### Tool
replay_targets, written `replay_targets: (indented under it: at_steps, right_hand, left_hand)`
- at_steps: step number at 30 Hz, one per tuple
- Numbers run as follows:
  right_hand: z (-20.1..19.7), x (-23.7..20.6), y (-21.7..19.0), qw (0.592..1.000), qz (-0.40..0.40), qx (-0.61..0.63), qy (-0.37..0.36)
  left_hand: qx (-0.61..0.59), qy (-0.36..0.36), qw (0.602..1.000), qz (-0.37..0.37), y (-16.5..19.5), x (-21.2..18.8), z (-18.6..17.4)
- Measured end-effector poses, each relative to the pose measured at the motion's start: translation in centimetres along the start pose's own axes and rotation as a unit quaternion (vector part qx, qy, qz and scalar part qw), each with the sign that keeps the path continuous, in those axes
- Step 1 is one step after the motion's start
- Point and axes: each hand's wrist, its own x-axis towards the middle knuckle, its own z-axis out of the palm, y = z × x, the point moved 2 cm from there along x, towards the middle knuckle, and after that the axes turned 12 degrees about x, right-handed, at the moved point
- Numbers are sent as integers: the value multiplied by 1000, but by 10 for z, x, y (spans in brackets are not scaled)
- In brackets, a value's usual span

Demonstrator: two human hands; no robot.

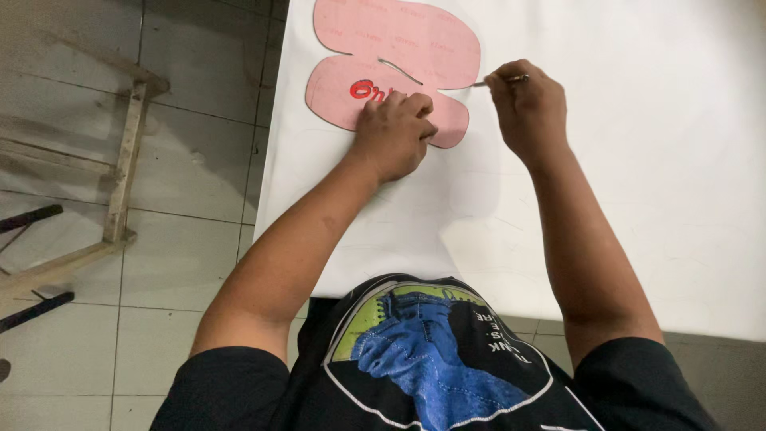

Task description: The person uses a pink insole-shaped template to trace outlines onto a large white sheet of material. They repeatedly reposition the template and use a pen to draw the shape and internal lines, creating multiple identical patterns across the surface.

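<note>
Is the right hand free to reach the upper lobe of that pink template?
Probably yes. The right hand, gripping a thin pen-like tool, sits just beside the pink template; nothing lies between them, and the left hand presses only the lower lobe.

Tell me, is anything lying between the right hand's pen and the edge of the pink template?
Nothing visible does. The right hand holds a thin pen whose tip reaches the pink template at its right edge, while the left hand presses the template on white material.

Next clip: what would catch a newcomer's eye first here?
The pink lobed template lying on the white sheet at the top. The left hand presses on its lower edge, while the right hand holds a thin pen-like tool at its right rim.
</note>
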Motion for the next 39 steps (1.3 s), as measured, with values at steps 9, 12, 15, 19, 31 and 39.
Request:
replay_targets:
  at_steps: [9,12,15,19,31,39]
  right_hand:
    - [17,-13,-8,988,56,146,0]
    - [-1,-38,-10,995,76,66,9]
    - [-4,-65,-23,999,33,-14,14]
    - [11,-77,-41,999,-17,-39,-17]
    - [102,-33,-70,970,-58,227,-69]
    - [56,6,-24,952,58,282,100]
  left_hand:
    - [-146,-53,988,-13,-21,19,-13]
    - [-230,-90,968,-45,-28,23,-20]
    - [-291,-148,941,-87,-33,28,-30]
    - [-330,-242,895,-176,-38,34,-43]
    - [-450,-250,837,-185,-53,36,-33]
    - [-163,103,978,75,-32,-8,-10]
